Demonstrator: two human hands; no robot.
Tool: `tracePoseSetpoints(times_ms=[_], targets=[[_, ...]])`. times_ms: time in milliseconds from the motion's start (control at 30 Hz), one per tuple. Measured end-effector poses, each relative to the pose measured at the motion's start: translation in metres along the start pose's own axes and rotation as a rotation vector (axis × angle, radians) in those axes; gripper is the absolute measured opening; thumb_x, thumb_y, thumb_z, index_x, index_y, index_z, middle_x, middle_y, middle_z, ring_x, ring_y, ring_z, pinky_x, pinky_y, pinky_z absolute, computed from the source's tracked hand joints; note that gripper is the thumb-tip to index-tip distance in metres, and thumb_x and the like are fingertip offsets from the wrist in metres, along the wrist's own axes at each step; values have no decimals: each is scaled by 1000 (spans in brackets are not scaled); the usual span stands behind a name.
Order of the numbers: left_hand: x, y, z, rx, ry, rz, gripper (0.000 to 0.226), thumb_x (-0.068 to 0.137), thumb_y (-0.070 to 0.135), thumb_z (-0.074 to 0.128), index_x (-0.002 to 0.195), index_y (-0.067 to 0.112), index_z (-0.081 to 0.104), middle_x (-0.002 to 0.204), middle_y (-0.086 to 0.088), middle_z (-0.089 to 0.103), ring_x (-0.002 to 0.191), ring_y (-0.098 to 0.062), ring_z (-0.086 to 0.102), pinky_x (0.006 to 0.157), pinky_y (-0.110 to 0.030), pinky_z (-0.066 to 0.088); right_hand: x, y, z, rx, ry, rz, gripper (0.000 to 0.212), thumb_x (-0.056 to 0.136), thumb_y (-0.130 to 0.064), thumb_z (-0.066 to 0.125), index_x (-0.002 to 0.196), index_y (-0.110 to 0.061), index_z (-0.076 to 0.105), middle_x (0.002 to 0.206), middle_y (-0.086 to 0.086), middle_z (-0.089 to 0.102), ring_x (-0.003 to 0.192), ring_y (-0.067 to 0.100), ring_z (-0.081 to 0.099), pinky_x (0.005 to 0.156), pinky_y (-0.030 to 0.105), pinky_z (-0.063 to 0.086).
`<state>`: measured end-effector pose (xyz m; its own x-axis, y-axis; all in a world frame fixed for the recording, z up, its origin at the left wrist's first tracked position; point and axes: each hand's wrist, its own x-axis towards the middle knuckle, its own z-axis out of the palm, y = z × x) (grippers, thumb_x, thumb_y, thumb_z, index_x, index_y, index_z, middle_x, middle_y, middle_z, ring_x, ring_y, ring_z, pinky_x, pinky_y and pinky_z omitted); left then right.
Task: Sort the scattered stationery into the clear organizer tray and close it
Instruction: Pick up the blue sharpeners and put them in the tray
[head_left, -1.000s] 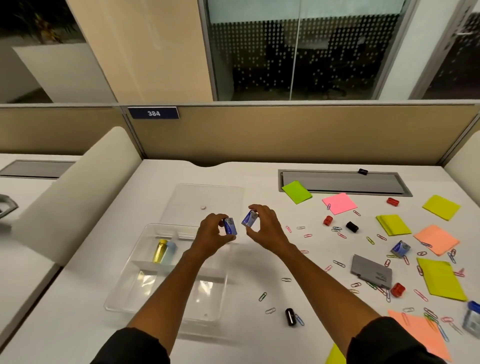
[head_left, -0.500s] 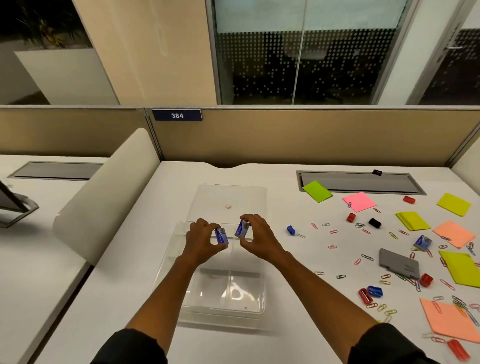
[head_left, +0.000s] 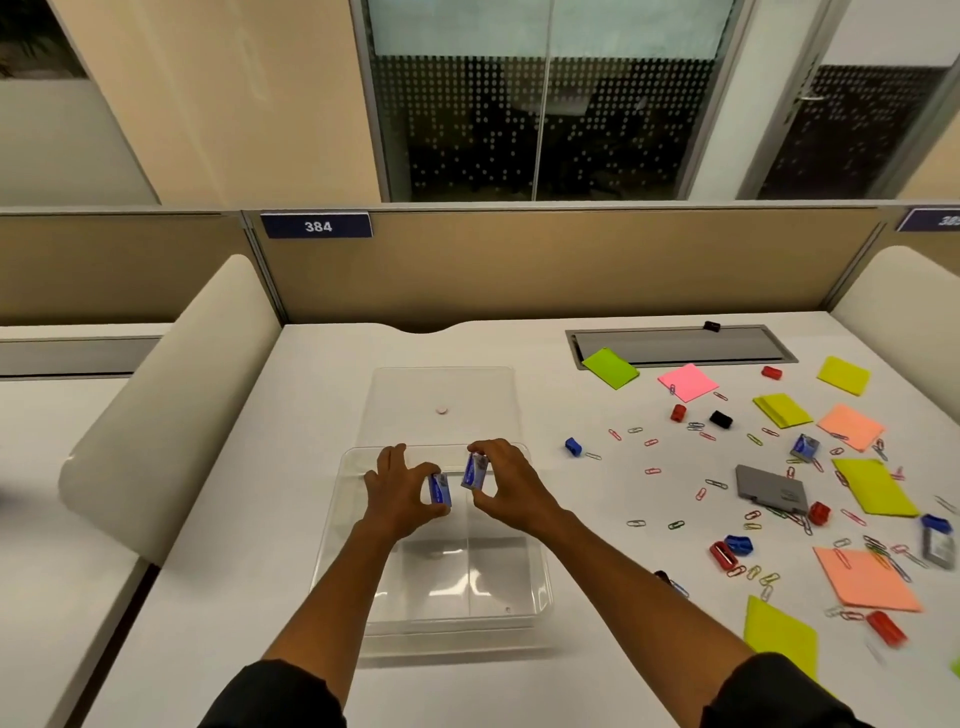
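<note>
Blue small boxes: left box (head_left: 439, 488) pinched in left hand (head_left: 402, 488) | right box (head_left: 475, 472) pinched in right hand (head_left: 506, 486) | over clear organizer tray (head_left: 540, 571) | likely light, stiff; grip by end faces.

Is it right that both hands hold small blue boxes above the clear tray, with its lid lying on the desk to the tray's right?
Not quite. The head view shows the left hand and right hand each holding a small blue box over the clear tray, but the lid lies behind the tray, on its far side, not to its right.
</note>
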<state>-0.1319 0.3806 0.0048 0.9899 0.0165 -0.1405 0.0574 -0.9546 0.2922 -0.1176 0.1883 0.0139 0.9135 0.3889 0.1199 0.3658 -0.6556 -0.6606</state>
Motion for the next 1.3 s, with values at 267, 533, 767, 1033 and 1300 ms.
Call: tracePoseSetpoints(times_ms=[267, 533, 767, 1033, 1300], targets=[[4, -15, 2, -3, -10, 59, 74, 71, 66, 67, 135, 36, 47, 160, -12, 1, 148, -30, -8, 116, -56, 8, 2, -5, 4, -22, -17, 3, 58, 82, -22, 72, 133, -13, 44, 131, 5, 51, 118, 17, 48, 96, 23, 41], [2, -43, -9, -108, 149, -14, 44, 88, 46, 60, 128, 27, 57, 156, -13, 22, 147, -30, 7, 113, -52, 17, 17, -24, 20, -93, -133, -5, 58, 82, -19, 71, 133, -18, 43, 132, 3, 50, 121, 21, 47, 101, 37, 42], [-7, -61, -9, -110, 152, -41, 42, 90, 45, 58, 128, 26, 57, 156, -11, 24, 147, -29, 8, 114, -52, 17, 29, -25, 29, -269, -259, 18, 61, 81, -18, 72, 134, -23, 40, 135, 2, 48, 124, 22, 45, 104, 39, 36], [-12, -69, -6, -110, 179, -38, 43, 91, 46, 56, 129, 25, 56, 155, -12, 25, 147, -29, 10, 112, -51, 19, 36, -32, 44, -318, -364, 4, 57, 85, -17, 68, 134, -23, 39, 130, 3, 55, 118, 24, 51, 99, 39, 32], [-19, -73, -9, -108, 173, -54, 43, 92, 47, 52, 130, 26, 53, 156, -10, 22, 147, -28, 8, 113, -51, 17, 42, -42, 54, -410, -403, -4, 58, 85, -26, 68, 134, -26, 37, 130, 2, 58, 119, 24, 49, 101, 42, 29]])
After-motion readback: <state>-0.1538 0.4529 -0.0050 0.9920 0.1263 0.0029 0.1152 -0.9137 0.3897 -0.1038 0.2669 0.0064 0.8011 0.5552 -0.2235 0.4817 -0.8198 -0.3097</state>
